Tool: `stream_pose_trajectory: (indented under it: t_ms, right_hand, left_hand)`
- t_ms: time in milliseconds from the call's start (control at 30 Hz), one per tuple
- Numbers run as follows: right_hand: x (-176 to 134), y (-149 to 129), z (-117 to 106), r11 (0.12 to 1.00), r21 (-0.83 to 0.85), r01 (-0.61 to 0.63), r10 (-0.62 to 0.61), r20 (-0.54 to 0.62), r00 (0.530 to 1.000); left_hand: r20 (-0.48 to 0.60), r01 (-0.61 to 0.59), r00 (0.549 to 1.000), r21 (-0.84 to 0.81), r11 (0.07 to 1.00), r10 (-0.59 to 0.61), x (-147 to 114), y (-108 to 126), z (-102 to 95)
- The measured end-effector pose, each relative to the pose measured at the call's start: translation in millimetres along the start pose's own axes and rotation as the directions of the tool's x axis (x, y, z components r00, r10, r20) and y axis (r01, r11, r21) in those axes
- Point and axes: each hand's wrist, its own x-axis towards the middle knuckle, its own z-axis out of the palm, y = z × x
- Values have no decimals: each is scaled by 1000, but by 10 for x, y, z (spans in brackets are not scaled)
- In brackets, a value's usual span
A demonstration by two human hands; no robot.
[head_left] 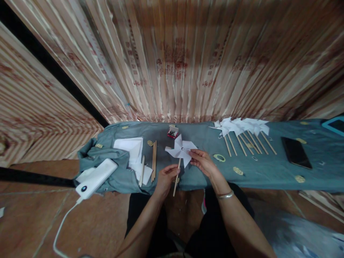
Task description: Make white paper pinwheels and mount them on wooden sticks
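Observation:
A white paper pinwheel (178,152) with a dark pin at its centre is held over the cloth in front of me. My left hand (168,176) pinches its wooden stick below the paper blades. My right hand (202,161) has its thumb and fingers closed on the edge of a right-side blade. Just behind the pinwheel sits a small open red-and-white box (172,132) with dark contents too small to make out. To the left lie several bare wooden sticks (154,161), a paler pointed stick (142,170) and white paper sheets (134,147).
Several finished pinwheels (242,127) lie in a row at the back right. A pale green ring (219,157), possibly tape, is right of my hand. Farther right are a black phone (296,152) and a blue-edged device (334,125). A white power bank (96,178) with a cable lies left.

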Motion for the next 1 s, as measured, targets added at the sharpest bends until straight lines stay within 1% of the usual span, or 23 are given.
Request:
stream_pose_trajectory:
  t_ms: [133,233,300,400,467,500,567,600,667,733,767,833,1000]
  right_hand:
    - [-12,10,24,998,52,-35,35,4,999]
    - [-19,27,77,998,35,-47,46,42,998]
    - [-29,43,119,999,-22,-49,50,58,997]
    - [-68,32,145,983,-177,-38,57,104,993]
    - [-108,-23,99,962,-271,-29,75,162,984]
    - [-127,-66,54,955,-296,-26,84,185,979]
    - [-150,-173,-69,950,-311,-13,78,196,978]
    - [-148,-228,-135,958,-287,21,29,168,985]
    - [-115,-315,-240,970,-206,133,-122,66,990]
    - [-49,-348,-279,953,-174,247,-258,-39,965]
    - [-10,-342,-270,941,-178,287,-304,-77,950]
    - [62,-294,-213,936,-188,298,-321,-105,941]
    - [147,-145,-60,961,-189,200,-214,-59,975]
  left_hand:
    - [14,-19,1000,-6,1000,19,14,-25,-8]
    - [20,-36,999,-9,999,37,37,-61,-24]
    - [29,-48,998,-10,999,49,51,-82,-34]
    - [34,-57,998,-23,998,58,60,-92,-37]
    - [22,-55,998,-33,998,56,59,-85,-31]
    - [18,-48,999,-31,998,48,57,-80,-28]
    - [9,-27,1000,-24,999,27,56,-72,-25]
    - [6,-20,1000,-22,1000,20,57,-70,-26]
    - [5,-23,1000,-21,1000,23,60,-73,-32]
    - [6,-38,999,-19,999,38,64,-81,-41]
    - [8,-43,999,-16,999,43,65,-85,-44]
    - [10,-49,999,-12,999,49,66,-89,-46]
    - [5,-47,999,-20,999,48,70,-88,-42]
